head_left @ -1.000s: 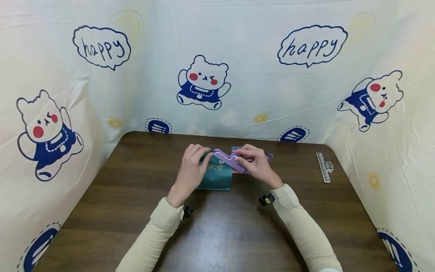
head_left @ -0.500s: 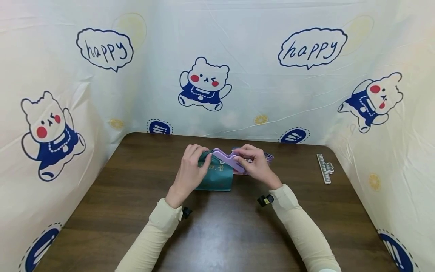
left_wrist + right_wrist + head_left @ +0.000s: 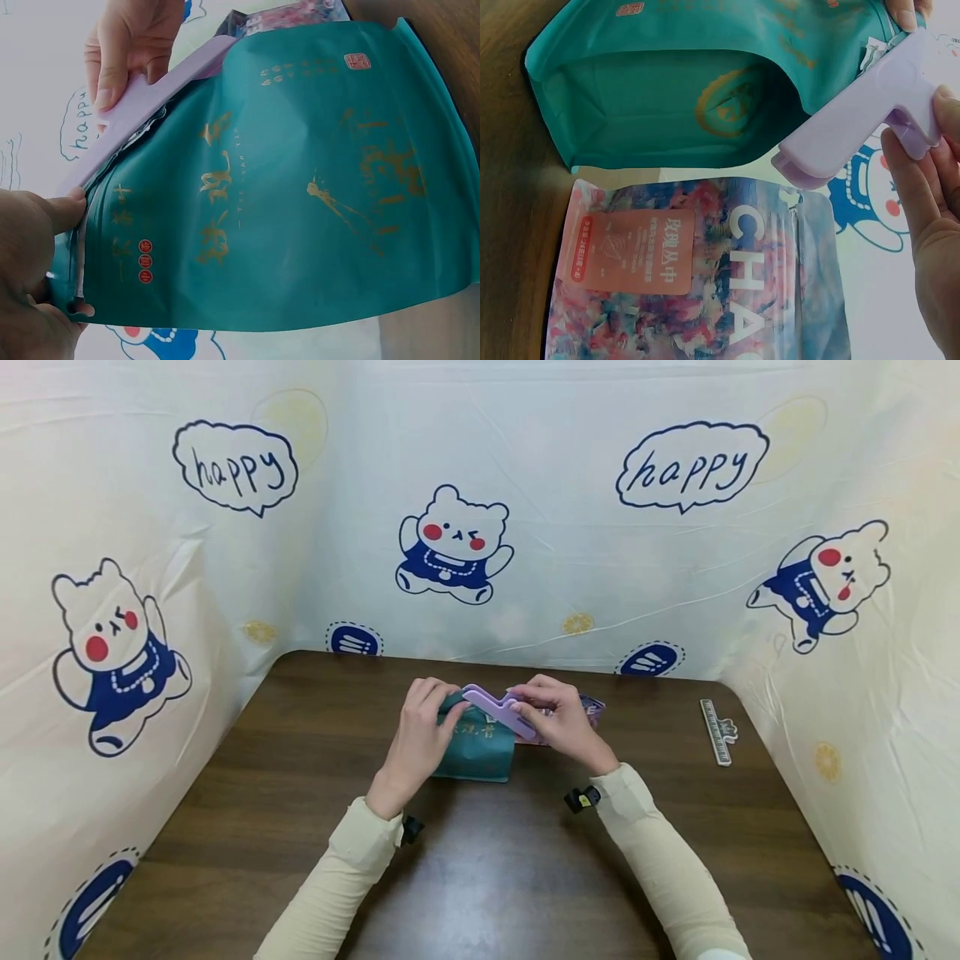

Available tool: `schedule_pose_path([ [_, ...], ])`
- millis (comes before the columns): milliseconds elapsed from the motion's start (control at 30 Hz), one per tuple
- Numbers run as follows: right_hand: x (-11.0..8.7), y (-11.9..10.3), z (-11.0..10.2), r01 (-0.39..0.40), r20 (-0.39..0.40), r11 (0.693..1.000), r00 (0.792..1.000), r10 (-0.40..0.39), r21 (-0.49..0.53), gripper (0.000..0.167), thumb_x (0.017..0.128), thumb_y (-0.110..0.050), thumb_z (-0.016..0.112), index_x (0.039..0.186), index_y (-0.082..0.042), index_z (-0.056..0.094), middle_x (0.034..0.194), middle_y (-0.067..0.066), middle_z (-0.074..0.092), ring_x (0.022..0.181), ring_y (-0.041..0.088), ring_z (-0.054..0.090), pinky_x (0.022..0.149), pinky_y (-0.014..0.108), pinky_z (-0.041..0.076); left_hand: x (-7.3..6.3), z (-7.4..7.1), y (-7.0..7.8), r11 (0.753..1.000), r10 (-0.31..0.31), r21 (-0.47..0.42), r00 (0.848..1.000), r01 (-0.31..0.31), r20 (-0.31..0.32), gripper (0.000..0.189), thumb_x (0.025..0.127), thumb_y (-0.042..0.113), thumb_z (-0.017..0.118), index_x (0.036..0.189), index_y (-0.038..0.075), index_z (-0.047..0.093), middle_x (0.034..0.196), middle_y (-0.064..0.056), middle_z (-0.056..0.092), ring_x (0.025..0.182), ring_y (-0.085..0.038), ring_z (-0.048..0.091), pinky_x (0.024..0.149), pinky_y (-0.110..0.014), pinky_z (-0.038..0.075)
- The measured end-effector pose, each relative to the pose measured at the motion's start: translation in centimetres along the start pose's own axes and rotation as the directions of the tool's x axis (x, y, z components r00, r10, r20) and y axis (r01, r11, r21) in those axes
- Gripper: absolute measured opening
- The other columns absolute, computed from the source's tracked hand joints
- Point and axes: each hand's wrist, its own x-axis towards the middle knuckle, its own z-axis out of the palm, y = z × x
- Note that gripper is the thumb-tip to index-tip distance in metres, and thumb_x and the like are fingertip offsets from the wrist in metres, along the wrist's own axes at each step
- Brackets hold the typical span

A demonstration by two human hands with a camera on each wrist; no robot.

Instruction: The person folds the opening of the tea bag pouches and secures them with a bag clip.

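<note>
A green tea pouch with gold lettering stands upright near the far side of the table. My left hand pinches its top edge at the left corner, thumb in front, as the left wrist view shows. Along that top edge, slanting down to the right, lies a lilac bag clip. Its handles are pinched between the thumb and fingers of my right hand. In the right wrist view the clip's lower end juts past the pouch's side, and its other end reaches my left fingertips.
Behind my right hand stands a colourful pink and blue pouch with large white letters, right beside the green one. A clear ruler-shaped clip lies at the table's right. Printed cloth encloses the table's back and sides.
The lilac clip has shifted slightly left along the pouch's top edge, and my right hand has moved with it. My left hand keeps its pinch on the corner.
</note>
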Motion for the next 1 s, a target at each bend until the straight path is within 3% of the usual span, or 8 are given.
schedule_pose_path([
  [467,0.4,-0.6,0.3,0.013,-0.003,1.0,1.0,-0.013,-0.017,0.02,0.09,0.007,0.071,0.11,0.01,0.073,0.097,0.017,0.067,0.082,0.022,0.066,0.075,0.034,0.061,0.3,-0.2,0.3,0.995,-0.096,0.042,0.995,0.095,0.022,0.024,0.091,0.014,0.075,0.108,-0.001,0.065,0.102,-0.013,0.063,0.095,-0.027,0.052,0.081,-0.038,0.051],
  [867,0.9,-0.5,0.5,-0.035,-0.009,0.999,0.999,0.035,0.01,0.021,0.091,0.006,0.07,0.111,0.01,0.073,0.099,0.019,0.066,0.087,0.03,0.067,0.079,0.055,0.059,0.5,-0.2,0.8,0.995,-0.076,0.07,0.996,0.074,0.037,0.025,0.092,0.015,0.075,0.108,-0.002,0.067,0.1,-0.013,0.062,0.096,-0.027,0.051,0.081,-0.037,0.052],
  [1000,0.7,1.2,0.8,-0.033,-0.003,0.999,0.999,0.033,0.021,0.022,0.091,0.007,0.07,0.113,0.008,0.073,0.101,0.019,0.066,0.088,0.029,0.069,0.079,0.047,0.06,0.4,-0.3,0.7,0.995,-0.082,0.065,0.996,0.079,0.039,0.025,0.091,0.014,0.076,0.109,-0.002,0.067,0.1,-0.013,0.062,0.095,-0.027,0.051,0.081,-0.037,0.052],
])
